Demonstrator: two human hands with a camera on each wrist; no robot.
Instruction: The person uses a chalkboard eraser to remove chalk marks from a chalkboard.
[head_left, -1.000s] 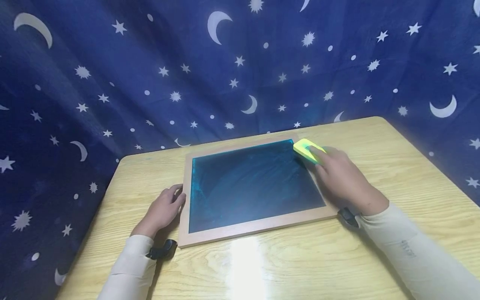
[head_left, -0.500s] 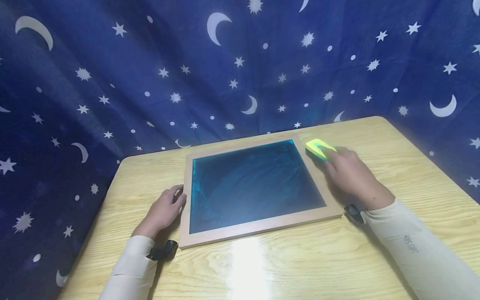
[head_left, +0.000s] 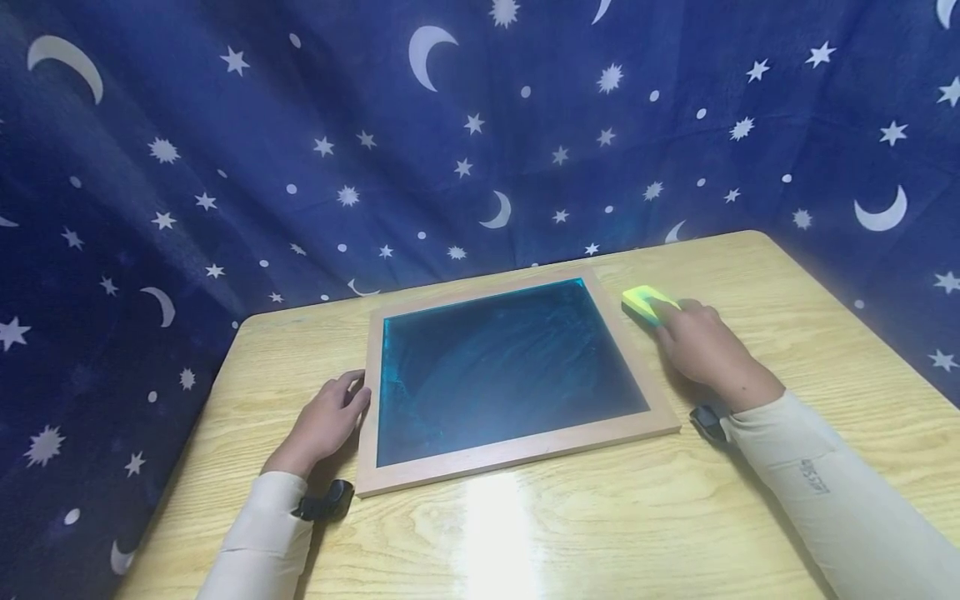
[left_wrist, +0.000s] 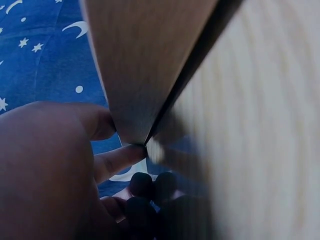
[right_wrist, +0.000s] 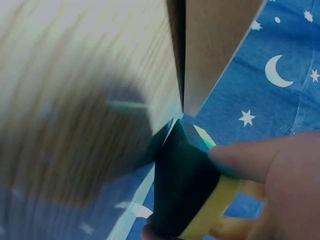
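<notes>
A small chalkboard in a pale wooden frame lies on the table. Faint bluish chalk smears cover its dark surface, brighter along the left and top edges. Beyond the frame's right side, my right hand grips a yellow-green board eraser. Its dark pad faces down toward the tabletop in the right wrist view. My left hand rests at the left side of the frame, loosely bent. In the left wrist view, thumb and forefinger touch the frame's edge.
The light wood-grain table reaches back to a dark blue curtain with moons and stars, which also hangs along the left side. A bright glare spot lies on the wood in front of the board.
My right hand has slid the eraser from the board's upper right corner across the frame, out to the right. My left hand has stayed at the left side.
</notes>
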